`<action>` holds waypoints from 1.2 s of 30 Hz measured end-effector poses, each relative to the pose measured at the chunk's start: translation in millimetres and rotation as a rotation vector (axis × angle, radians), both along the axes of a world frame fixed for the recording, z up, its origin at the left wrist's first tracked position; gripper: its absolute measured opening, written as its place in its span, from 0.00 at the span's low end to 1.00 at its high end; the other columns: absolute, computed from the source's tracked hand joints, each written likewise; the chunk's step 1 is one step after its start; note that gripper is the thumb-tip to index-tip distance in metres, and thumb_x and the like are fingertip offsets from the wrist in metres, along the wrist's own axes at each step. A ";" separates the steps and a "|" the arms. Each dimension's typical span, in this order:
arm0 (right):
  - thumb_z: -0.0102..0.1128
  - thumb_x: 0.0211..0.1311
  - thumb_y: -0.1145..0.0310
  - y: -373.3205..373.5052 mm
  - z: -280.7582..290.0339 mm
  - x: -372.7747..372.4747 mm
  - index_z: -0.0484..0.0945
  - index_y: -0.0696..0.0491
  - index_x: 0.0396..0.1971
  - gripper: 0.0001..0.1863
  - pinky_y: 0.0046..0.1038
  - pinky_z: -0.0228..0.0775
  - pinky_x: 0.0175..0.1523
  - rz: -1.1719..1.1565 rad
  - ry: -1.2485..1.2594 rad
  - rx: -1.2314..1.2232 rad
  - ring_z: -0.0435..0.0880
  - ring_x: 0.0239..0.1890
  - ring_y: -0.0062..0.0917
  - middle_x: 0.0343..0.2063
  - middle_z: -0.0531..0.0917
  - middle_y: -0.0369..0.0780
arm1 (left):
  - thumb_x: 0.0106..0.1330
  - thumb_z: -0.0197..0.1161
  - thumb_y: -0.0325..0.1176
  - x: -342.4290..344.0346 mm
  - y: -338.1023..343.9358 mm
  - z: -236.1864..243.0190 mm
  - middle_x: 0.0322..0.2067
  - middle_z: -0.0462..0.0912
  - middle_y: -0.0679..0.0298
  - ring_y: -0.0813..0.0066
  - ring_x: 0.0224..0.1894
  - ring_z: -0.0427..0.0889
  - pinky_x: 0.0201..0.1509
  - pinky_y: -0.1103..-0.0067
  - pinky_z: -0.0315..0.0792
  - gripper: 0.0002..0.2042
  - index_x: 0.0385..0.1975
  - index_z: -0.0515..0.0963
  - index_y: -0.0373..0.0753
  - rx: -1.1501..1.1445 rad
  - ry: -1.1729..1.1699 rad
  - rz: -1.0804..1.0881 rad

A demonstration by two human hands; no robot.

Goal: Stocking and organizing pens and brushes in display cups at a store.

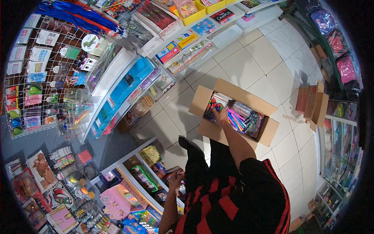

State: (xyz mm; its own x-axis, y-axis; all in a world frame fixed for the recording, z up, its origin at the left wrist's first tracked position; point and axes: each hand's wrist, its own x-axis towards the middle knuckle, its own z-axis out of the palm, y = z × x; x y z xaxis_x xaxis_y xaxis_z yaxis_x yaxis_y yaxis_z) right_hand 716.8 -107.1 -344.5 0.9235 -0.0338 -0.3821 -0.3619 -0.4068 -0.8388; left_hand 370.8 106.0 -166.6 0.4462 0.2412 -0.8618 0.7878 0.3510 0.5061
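Wire mesh rack of small hanging goods fills the left. The left hand rests on a low shelf's packets, fingers loosely curled. Right of it, the right hand closes on coloured pen packs inside the open cardboard box on the tiled floor.

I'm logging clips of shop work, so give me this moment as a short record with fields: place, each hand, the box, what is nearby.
place: stationery shop, white tiled floor
right hand: reaching down into the open box, on packs of pens; grip unclear
left hand: low by the shelf of packaged goods, fingers curled; whether it holds anything cannot be told
box: cardboard, flaps open, on the floor, filled with packs of coloured pens
nearby: second cardboard box to the right; wire rack of small items to the left
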 end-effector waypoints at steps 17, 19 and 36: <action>0.65 0.56 0.62 -48.8 49.8 18.4 0.77 0.56 0.27 0.12 0.28 0.73 0.31 0.045 -0.180 -0.109 0.77 0.23 0.21 0.21 0.81 0.36 | 0.58 0.67 0.32 33.0 -7.7 2.9 0.33 0.80 0.63 0.78 0.33 0.78 0.38 0.82 0.71 0.22 0.53 0.72 0.34 0.024 -0.004 -0.006; 0.65 0.56 0.63 -55.2 67.5 15.9 0.77 0.55 0.29 0.11 0.27 0.73 0.29 0.055 -0.074 -0.021 0.77 0.23 0.20 0.22 0.81 0.36 | 0.58 0.68 0.33 50.2 -11.9 4.7 0.33 0.80 0.64 0.78 0.33 0.78 0.38 0.82 0.71 0.22 0.52 0.73 0.36 0.093 -0.079 -0.048; 0.68 0.51 0.48 72.5 235.5 -113.4 0.78 0.54 0.34 0.24 0.31 0.71 0.45 0.874 0.408 0.316 0.80 0.35 0.28 0.29 0.82 0.42 | 0.59 0.67 0.37 107.7 -21.8 67.4 0.25 0.77 0.69 0.77 0.24 0.76 0.22 0.81 0.66 0.11 0.36 0.74 0.41 -0.232 -0.110 -0.259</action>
